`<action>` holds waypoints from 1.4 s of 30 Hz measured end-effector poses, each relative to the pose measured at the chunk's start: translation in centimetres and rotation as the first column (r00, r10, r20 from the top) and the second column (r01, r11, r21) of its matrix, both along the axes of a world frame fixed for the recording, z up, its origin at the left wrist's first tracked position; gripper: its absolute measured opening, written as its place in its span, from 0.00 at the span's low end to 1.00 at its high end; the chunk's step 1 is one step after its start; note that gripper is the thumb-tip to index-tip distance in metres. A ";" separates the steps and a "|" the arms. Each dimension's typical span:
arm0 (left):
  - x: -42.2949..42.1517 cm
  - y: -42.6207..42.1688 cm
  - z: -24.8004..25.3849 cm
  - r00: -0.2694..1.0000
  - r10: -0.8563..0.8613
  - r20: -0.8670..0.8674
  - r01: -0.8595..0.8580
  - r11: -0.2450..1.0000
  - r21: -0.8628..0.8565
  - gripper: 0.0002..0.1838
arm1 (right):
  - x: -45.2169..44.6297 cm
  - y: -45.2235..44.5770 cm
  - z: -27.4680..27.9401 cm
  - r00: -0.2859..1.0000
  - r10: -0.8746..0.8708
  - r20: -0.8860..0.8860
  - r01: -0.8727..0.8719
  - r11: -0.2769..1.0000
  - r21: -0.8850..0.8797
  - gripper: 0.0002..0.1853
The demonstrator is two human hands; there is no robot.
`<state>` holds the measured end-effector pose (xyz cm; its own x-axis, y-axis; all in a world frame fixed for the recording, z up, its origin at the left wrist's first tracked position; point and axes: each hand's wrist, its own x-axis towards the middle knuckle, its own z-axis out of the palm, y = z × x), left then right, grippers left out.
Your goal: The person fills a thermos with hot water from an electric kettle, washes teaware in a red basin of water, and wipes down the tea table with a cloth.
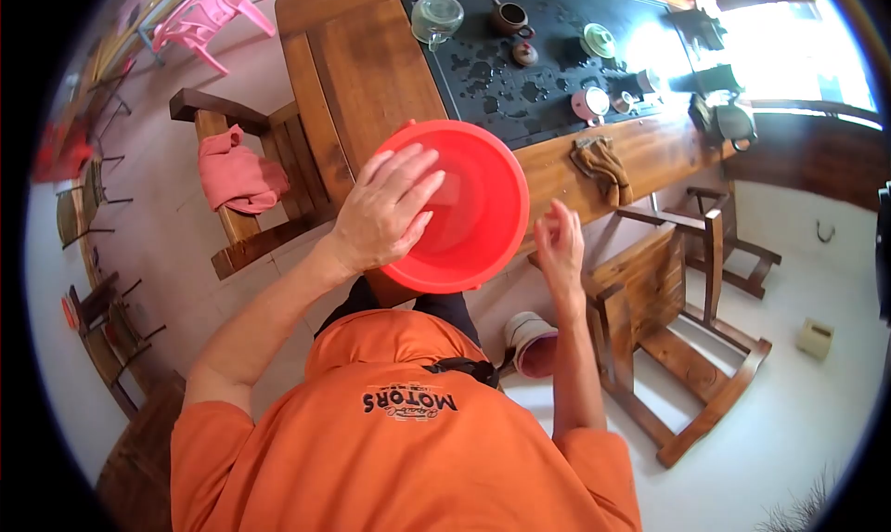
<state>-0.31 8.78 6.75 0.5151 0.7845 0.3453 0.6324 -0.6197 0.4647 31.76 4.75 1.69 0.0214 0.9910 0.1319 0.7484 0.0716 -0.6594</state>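
A red plastic bucket (497, 198), its mouth facing me, is at the near edge of the wooden table. My left hand (385, 202) reaches over the bucket's left rim, fingers stretched out across the opening. A paler patch shows inside the bucket beside those fingertips; I cannot tell what it is. To the right of the bucket, apart from it, my right hand (560, 244) is raised with loosely bent fingers and nothing visible in it. What supports the bucket from below is hidden.
The wooden table (371, 86) has a wet black tray (473, 86) bearing a glass jar (436, 19), a dark teapot (510, 18) and several cups. A brown cloth (603, 168) lies at its edge. Wooden chairs (640, 281) stand right; a pink cloth (239, 175) drapes another. A white bin (531, 342) is below.
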 end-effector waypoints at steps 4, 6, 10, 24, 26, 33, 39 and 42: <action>0.5 -0.1 -0.4 0.976 0.214 -0.032 -0.213 0.977 0.009 0.38 | 3.7 8.7 -2.7 1.000 0.023 0.003 -0.023 0.999 0.045 0.15; 0.7 -0.3 -1.5 0.949 0.315 0.025 -0.315 0.949 -0.019 0.39 | 6.3 11.9 -3.7 0.998 0.014 0.055 -0.019 0.995 0.095 0.10; 0.9 -0.4 -2.3 0.856 0.511 0.083 -0.500 0.858 -0.118 0.39 | 11.1 18.4 -5.4 0.984 -0.107 0.143 0.101 0.994 0.052 0.17; 1.4 -0.7 -2.4 0.722 0.688 -0.066 -0.686 0.702 -0.192 0.38 | 13.5 27.7 -6.2 0.827 0.304 0.474 -0.189 0.943 -0.275 0.48; 1.5 -0.7 -2.4 0.695 0.712 -0.100 -0.716 0.675 -0.178 0.37 | 13.6 28.1 -6.1 0.818 0.340 0.463 -0.228 0.932 -0.281 0.48; 1.5 -0.7 -2.7 0.632 0.757 -0.167 -0.771 0.593 -0.230 0.36 | 11.7 33.2 -6.7 0.894 0.340 0.292 -0.331 0.940 -0.082 0.36; 1.4 -0.9 -2.9 0.635 0.743 -0.212 -0.772 0.598 -0.218 0.35 | 6.2 37.3 -9.8 0.911 0.405 0.076 -0.402 0.914 -0.060 0.25; 1.7 -0.7 -2.6 0.621 0.749 -0.229 -0.783 0.580 -0.226 0.34 | 3.8 39.0 -10.5 0.965 0.256 0.058 -0.251 0.964 -0.084 0.25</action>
<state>1.36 8.03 4.10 -0.3066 0.9513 0.0319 0.8612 0.2629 0.4350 35.59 43.74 -8.81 -0.2380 0.9700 0.0491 0.7552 0.2166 -0.6187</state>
